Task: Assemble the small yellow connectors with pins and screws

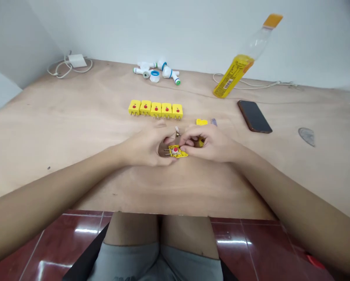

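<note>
An opened yellow plug housing with a red button and two metal pins pointing left lies between my hands, its inside showing. My left hand curls round it from the left, thumb at its lower edge and fingers behind the pins. From the right, my right hand pinches thumb and fingertips together at the housing's right side; whatever is in that pinch is too small to make out. A small metal-and-white piece shows just beyond the housing. Under my right fingers is another yellow piece, partly hidden.
Several yellow plugs stand in a row beyond my hands. A yellow shell piece lies near my right hand. Farther back are white-and-blue fittings, a bottle, a phone and a white adapter with cable.
</note>
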Available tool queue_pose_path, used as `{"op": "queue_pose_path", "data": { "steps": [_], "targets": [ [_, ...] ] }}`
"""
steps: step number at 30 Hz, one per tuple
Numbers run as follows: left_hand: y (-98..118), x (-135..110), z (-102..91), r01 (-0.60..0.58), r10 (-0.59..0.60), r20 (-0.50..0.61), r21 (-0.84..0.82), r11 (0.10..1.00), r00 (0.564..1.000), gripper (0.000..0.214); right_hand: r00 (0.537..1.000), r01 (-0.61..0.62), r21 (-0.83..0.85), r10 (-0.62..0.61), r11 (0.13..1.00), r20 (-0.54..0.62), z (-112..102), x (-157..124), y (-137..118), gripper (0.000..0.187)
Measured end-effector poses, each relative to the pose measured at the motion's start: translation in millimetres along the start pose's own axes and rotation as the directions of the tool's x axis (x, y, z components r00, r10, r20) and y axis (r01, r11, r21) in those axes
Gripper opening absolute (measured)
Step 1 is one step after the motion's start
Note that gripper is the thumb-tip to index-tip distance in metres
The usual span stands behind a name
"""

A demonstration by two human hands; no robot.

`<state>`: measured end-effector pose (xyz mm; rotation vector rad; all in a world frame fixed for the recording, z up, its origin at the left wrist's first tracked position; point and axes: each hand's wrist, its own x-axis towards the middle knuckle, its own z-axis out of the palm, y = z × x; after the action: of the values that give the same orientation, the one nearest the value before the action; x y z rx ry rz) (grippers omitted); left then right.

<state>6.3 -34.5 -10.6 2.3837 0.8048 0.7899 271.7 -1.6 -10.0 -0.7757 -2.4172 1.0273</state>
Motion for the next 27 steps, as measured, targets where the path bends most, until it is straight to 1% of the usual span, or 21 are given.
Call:
{"op": "queue_pose_path", "data": {
  "steps": [7,11,19,23,27],
  "targets": [
    [1,1,-1.3,0.017,-0.015,0.030,-0.061,0.998,0.999,0.043,1.000,0.003,-0.028,-0.003,1.000,0.004,0,-1,2,0.012],
    [2,3,-1.9,0.022,-0.015,0.058,-0.116,0.993,0.998,0.043,1.000,-0.008,-0.036,0.007,0.999,-0.010,0,-1,-1,0.006],
    [-2,4,0.3,-0.021,0.031,0.068,-0.144,0.989,0.997,0.040,1.000,-0.023,-0.041,0.023,0.999,-0.012,4,-2,-7,0.011],
    [-3,4,0.5,-0.011,0.020,0.072,-0.131,0.991,0.997,0.039,0.998,-0.022,-0.046,0.019,0.999,-0.052,7,-4,-8,0.014],
    [-3,5,0.8,-0.010,0.023,0.078,-0.160,0.987,0.997,0.040,0.995,-0.029,-0.048,0.025,0.998,-0.092,10,-5,-9,0.012]
  ]
}}
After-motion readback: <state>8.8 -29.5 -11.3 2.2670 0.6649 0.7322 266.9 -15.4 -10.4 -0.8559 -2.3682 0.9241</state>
